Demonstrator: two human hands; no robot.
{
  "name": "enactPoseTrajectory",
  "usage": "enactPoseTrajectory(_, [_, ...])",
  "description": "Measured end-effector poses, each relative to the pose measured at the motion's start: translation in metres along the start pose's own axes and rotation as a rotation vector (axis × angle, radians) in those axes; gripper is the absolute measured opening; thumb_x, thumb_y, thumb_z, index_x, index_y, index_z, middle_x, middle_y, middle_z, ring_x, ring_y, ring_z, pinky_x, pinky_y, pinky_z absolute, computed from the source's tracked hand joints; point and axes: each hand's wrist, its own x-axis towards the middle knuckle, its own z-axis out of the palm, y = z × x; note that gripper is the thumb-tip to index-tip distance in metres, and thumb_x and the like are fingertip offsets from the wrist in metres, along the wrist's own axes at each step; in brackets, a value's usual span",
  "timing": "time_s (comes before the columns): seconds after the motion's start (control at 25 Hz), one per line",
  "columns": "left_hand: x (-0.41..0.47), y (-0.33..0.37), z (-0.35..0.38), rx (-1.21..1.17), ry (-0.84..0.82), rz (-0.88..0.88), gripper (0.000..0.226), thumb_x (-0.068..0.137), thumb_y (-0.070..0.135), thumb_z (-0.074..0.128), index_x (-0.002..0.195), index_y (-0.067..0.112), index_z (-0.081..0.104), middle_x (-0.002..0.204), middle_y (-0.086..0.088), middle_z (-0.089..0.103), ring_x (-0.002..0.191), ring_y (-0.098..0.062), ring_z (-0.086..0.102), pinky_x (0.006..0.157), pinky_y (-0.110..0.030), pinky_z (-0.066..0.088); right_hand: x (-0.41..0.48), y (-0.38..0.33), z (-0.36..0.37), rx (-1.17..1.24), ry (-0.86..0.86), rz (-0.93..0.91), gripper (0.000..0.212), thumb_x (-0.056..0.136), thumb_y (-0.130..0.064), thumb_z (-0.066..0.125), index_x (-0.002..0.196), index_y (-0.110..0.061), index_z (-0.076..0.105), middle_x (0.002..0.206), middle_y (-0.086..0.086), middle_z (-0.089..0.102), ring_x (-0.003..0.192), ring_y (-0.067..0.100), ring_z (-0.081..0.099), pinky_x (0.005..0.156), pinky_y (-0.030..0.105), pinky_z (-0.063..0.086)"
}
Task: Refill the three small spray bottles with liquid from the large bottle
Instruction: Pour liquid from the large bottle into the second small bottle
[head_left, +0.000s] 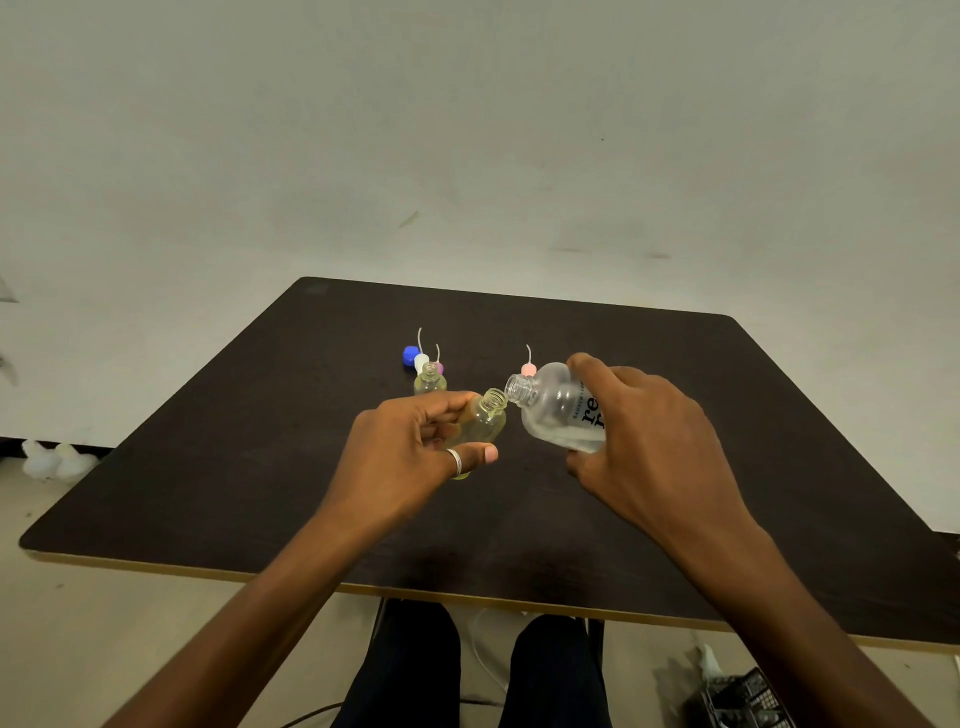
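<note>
Left hand (410, 452): fingers and thumb are curled round the small yellowish bottle (483, 423) at the centre of the frame. It is held off the table (260, 467), tipped to the right, with its neck open.
Right hand (639, 431): wrapped round the large bottle (556, 410) just right of centre, tipped to the left. Its open mouth sits just above and beside the small neck; I cannot tell whether the rims touch.
Liquid: a shallow clear pool lies in the low side of the large bottle. I see no stream.
Standing bottle (430, 382): uncapped and upright, just up and left of the hands. I cannot make out a third small bottle.
Spray heads: the pink head (528, 369) is behind the large bottle, and the white head (422, 361) and purple head (440, 368) are behind the standing one. The blue cap (410, 356) is at the far left of the group.
Spill risk: both necks are narrow and both bottles are in mid-air. I'd say a small wobble would run liquid down the outside, onto the fingers and table.
Gush risk: tip the large bottle too sharply and it may glug past the small mouth.
Overfill risk: the left fingers hide much of the small bottle, so the level looks hard to read.
Knock risk: the standing bottle is near the left knuckles, and a careless move could topple it.
</note>
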Motion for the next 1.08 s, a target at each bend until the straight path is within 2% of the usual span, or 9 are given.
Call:
enactPoseTrajectory(0.2, [0.0002, -0.0020, -0.0002, 0.008, -0.002, 0.009, 0.054, 0.070, 0.034, 0.083, 0.113, 0.050, 0.056, 0.086, 0.039, 0.056, 0.086, 0.028, 0.054, 0.069, 0.006, 0.038, 0.0007, 0.0002, -0.0016, -0.044, 0.002, -0.009, 0.073, 0.070, -0.036, 0.080, 0.133, -0.027, 0.045, 0.106, -0.001, 0.065, 0.091, 0.019, 0.059, 0.070, 0.027, 0.046])
enactPoseTrajectory(0.4, [0.0002, -0.0011, -0.0002, 0.016, -0.010, 0.018, 0.051, 0.070, 0.032, 0.083, 0.106, 0.055, 0.054, 0.085, 0.040, 0.055, 0.085, 0.028, 0.054, 0.069, 0.006, 0.038, 0.0005, 0.0003, -0.0019, -0.054, 0.006, -0.014, 0.074, 0.069, -0.033, 0.081, 0.134, -0.026, 0.045, 0.103, 0.000, 0.064, 0.091, 0.021, 0.059, 0.073, 0.031, 0.050])
enactPoseTrajectory(0.52, [-0.0004, -0.0010, 0.0001, 0.020, -0.007, 0.019, 0.052, 0.070, 0.033, 0.083, 0.110, 0.053, 0.055, 0.087, 0.040, 0.056, 0.086, 0.027, 0.055, 0.070, 0.006, 0.038, 0.0009, 0.0003, -0.0025, -0.056, 0.011, -0.013, 0.075, 0.069, -0.032, 0.082, 0.134, -0.025, 0.045, 0.105, 0.002, 0.065, 0.094, 0.022, 0.060, 0.076, 0.034, 0.052])
enactPoseTrajectory(0.68, [-0.0008, -0.0010, -0.0007, 0.034, -0.006, 0.027, 0.051, 0.070, 0.033, 0.083, 0.105, 0.056, 0.055, 0.086, 0.040, 0.057, 0.088, 0.024, 0.056, 0.071, 0.005, 0.039, 0.0011, 0.0000, -0.0030, -0.064, 0.011, -0.016, 0.076, 0.070, -0.032, 0.081, 0.136, -0.026, 0.043, 0.108, 0.002, 0.064, 0.097, 0.023, 0.059, 0.078, 0.036, 0.053])
enactPoseTrajectory(0.96, [-0.0001, -0.0052, 0.0006, 0.026, -0.004, 0.024, 0.052, 0.070, 0.032, 0.084, 0.118, 0.039, 0.065, 0.097, 0.029, 0.066, 0.095, 0.015, 0.062, 0.076, 0.002, 0.042, 0.0014, 0.0008, -0.0026, -0.063, 0.018, -0.021, 0.074, 0.069, -0.031, 0.081, 0.135, -0.025, 0.046, 0.104, 0.002, 0.064, 0.097, 0.023, 0.059, 0.078, 0.037, 0.054])
enactPoseTrajectory(1.08, [0.0000, -0.0041, 0.0009, 0.034, -0.008, 0.027, 0.051, 0.070, 0.032, 0.084, 0.116, 0.042, 0.064, 0.092, 0.032, 0.063, 0.093, 0.019, 0.059, 0.074, 0.004, 0.040, 0.0008, 0.0004, -0.0036, -0.070, 0.030, -0.022, 0.074, 0.068, -0.030, 0.082, 0.134, -0.025, 0.047, 0.104, 0.003, 0.065, 0.097, 0.024, 0.060, 0.078, 0.037, 0.053])
